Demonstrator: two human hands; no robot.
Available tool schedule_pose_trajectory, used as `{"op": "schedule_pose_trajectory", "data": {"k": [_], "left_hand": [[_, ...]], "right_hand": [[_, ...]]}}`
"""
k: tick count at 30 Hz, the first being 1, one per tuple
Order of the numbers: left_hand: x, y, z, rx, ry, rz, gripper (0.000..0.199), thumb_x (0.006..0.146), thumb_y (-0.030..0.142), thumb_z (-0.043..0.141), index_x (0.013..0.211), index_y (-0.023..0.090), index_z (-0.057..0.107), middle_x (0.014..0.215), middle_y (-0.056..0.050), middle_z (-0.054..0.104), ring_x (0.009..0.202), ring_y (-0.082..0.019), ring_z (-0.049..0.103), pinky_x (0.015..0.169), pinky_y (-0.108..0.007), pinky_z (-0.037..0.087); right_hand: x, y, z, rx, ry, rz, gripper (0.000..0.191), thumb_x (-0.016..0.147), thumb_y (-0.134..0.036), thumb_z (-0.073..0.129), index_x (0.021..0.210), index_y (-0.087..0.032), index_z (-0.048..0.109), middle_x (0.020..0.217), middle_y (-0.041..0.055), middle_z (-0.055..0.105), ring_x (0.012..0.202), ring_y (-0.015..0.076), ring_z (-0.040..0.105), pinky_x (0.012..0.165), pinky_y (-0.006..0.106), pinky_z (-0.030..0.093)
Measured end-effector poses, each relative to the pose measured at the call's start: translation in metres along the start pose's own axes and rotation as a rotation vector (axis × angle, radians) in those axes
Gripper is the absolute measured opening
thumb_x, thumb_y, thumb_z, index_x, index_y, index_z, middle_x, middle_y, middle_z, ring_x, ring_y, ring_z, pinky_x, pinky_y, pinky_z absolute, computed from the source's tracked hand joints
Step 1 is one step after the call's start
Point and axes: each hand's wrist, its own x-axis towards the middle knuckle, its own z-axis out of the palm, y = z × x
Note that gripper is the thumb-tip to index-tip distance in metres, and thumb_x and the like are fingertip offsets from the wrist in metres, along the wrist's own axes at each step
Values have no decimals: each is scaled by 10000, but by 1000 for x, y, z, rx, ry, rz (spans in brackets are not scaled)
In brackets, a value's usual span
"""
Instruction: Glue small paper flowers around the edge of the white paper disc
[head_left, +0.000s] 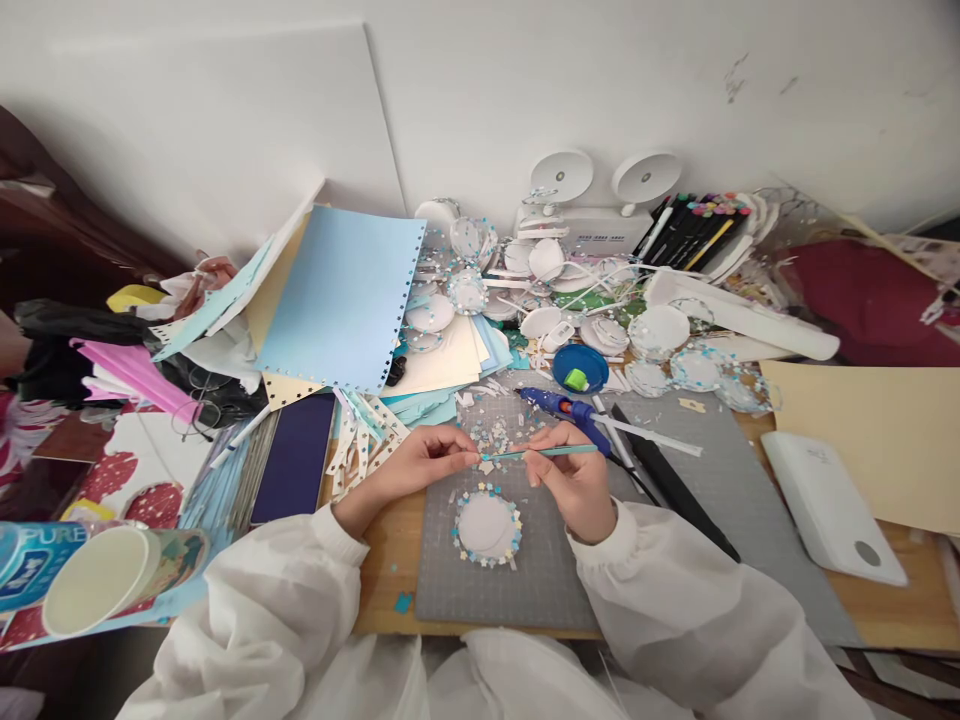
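Observation:
My right hand (574, 480) is closed around a thin teal stick-like piece (562, 451), which points left. My left hand (431, 462) pinches thumb and forefinger together at the left tip of that piece; a speck of bright blue shows there, too small to name. Beneath both hands, a white round disc (487, 522) ringed with small blue, white and cream stars lies flat on the grey cutting mat (450, 595). Loose paper stars (495, 435) are scattered just beyond my fingers. A blue glue gun (559, 403) with a glue stick lies beyond my right hand.
Several star-ringed white discs (466, 290) crowd the back by the wall. A blue lid (580, 368) holds a green piece. Blue punched sheets (341, 300) and a dark blue phone-like slab (292, 458) are left; a paper cup (97, 585) and white device (832, 505) flank my arms.

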Motion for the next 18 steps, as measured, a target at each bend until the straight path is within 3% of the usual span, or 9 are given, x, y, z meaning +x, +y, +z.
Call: {"op": "schedule_pose_trajectory", "data": {"k": [6, 10, 14, 18], "left_hand": [[-2, 3, 1, 7, 43, 43, 348, 817, 443, 648, 762, 103, 700, 753, -52, 656, 675, -127, 541, 618, -222, 390], [-6, 4, 3, 3, 63, 106, 406, 831, 491, 618, 758, 104, 718, 719, -52, 652, 663, -132, 537, 633, -235, 388], [-9, -1, 4, -16, 12, 145, 453, 850, 531, 576, 698, 113, 666, 566, 14, 478, 549, -100, 384, 542, -238, 286], [-9, -9, 4, -66, -25, 150, 530, 871, 511, 560, 514, 151, 402, 536, 55, 264, 522, -79, 221, 508, -258, 162]], "right_hand": [[-1, -2, 1, -199, -11, -207, 87, 836, -142, 633, 812, -212, 587, 634, -15, 589, 685, 176, 674, 625, 325, 554], [-2, -4, 4, -378, -28, -441, 193, 813, -37, 614, 886, -215, 613, 838, 51, 698, 834, 191, 692, 714, 345, 560], [-2, -6, 13, -636, -165, -711, 246, 827, -21, 568, 990, -199, 620, 946, 90, 722, 854, 184, 681, 698, 325, 553], [1, -13, 25, -873, -270, -947, 159, 870, -68, 539, 966, -145, 639, 882, 99, 735, 749, 181, 658, 624, 315, 519]]}}
